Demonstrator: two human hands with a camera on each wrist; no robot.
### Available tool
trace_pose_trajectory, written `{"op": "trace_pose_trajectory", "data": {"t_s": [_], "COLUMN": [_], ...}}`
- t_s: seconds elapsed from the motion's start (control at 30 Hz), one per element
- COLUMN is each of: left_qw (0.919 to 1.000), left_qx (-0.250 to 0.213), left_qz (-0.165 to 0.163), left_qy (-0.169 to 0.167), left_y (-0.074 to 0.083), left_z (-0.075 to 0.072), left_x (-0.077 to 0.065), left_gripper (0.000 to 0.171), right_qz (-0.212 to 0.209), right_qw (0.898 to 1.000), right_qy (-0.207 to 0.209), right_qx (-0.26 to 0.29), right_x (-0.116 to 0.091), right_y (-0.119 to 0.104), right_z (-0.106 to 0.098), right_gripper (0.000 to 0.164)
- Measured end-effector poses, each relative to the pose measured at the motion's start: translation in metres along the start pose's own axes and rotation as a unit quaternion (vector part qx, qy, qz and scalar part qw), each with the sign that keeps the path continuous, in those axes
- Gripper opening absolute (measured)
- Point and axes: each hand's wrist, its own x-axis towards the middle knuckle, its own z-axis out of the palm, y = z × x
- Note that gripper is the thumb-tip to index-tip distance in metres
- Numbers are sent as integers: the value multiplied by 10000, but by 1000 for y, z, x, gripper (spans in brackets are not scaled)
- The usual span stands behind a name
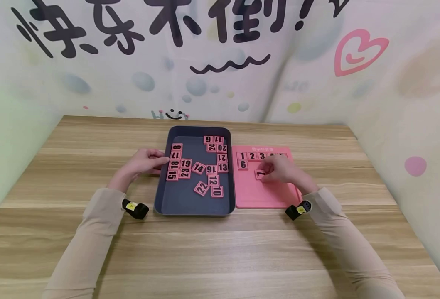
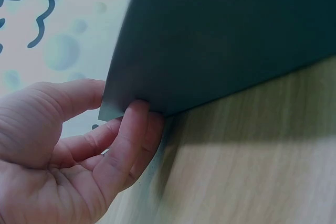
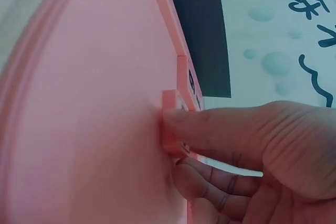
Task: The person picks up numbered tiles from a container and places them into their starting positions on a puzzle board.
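Note:
Between thumb and fingers my right hand (image 1: 279, 168) pinches a pink number tile (image 1: 259, 174) marked 7, turned sideways. It is low over the pink puzzle board (image 1: 253, 195), and the right wrist view shows the tile (image 3: 170, 98) close to the board's surface. Along the board's top row lie tiles 1, 2 and 3, with others partly behind my fingers; tile 6 (image 1: 243, 165) lies below tile 1. My left hand (image 1: 145, 162) holds the left side of the dark tray (image 1: 195, 206), thumb at the rim and fingers against the outer wall (image 2: 210, 45).
Inside the tray lie several loose number tiles, among them 14 (image 1: 198, 167), 22 (image 1: 201, 188) and 10 (image 1: 217, 191), at various angles. The tray's right wall stands right beside the board. Both sit on a wooden table (image 1: 205, 257), with a printed wall (image 1: 130, 87) behind.

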Motion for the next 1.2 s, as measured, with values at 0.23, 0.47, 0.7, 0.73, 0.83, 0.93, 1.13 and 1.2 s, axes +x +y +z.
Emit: {"op": "trace_pose_trajectory", "data": {"t_s": [0.23, 0.47, 0.7, 0.73, 0.83, 0.93, 1.13, 1.2], "left_qw": [10000, 10000, 10000, 10000, 10000, 10000, 10000, 10000], "left_qx": [-33, -21, -42, -39, -43, -46, -5, 14], "left_qz": [15, 22, 42, 46, 44, 41, 64, 72], "left_qy": [5, 12, -4, -4, -2, -7, -1, 2], "left_y": [0, -1, -2, -2, -2, -2, -1, 0], "left_z": [0, 0, -1, -1, -1, 0, 0, 0], "left_x": [0, 0, -1, -1, -1, -2, -2, -2], "left_gripper": [39, 39, 39, 39, 39, 40, 40, 39], "right_qz": [696, 1001, 942, 971, 1008, 1089, 1415, 1494], "right_qw": [9967, 9938, 9945, 9942, 9939, 9931, 9896, 9886], "right_qy": [381, 447, 283, 295, 313, 294, 169, 139], "right_qx": [-143, -186, -357, -344, -330, -318, -173, -118], "right_x": [1, 2, 5, 6, 9, 12, 17, 18], "right_y": [-3, -9, -9, -10, -9, -10, -13, -13], "right_z": [5, 7, 5, 6, 6, 7, 6, 6], "right_gripper": [29, 32, 21, 19, 17, 17, 18, 18]}}
